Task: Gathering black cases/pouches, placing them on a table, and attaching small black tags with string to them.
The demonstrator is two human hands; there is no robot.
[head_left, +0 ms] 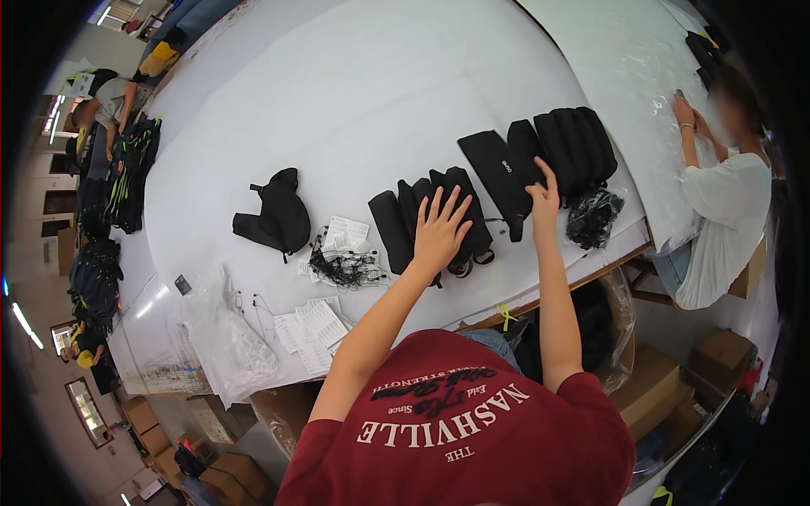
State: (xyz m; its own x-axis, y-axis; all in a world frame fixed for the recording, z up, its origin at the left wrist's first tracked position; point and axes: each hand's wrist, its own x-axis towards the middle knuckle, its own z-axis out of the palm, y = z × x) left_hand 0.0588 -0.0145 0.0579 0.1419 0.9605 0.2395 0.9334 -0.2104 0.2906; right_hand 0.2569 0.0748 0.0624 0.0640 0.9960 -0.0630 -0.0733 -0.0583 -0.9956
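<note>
Several black fabric pouches (390, 232) lie in an overlapping row before me on the white table. My left hand (441, 234) rests on this row, its fingers spread wide. My right hand (544, 192) is at the edge of a flat black pouch (498, 169) with a small white mark. Its index finger is stretched out and its thumb stands apart; the other fingers are mostly hidden. Just beyond it, more black pouches (578, 143) stand in a tight row. A clear plastic bag with black contents (593, 218) sits right of my right hand.
Left on the white table (363, 101) are a black fabric piece (277, 215), black tag strings (346, 266), white printed tags (310, 336) and clear plastic (224, 329). A person (727, 185) sits at the right; another (114, 105) leans over black goods at far left. Cardboard boxes (645, 384) stand below.
</note>
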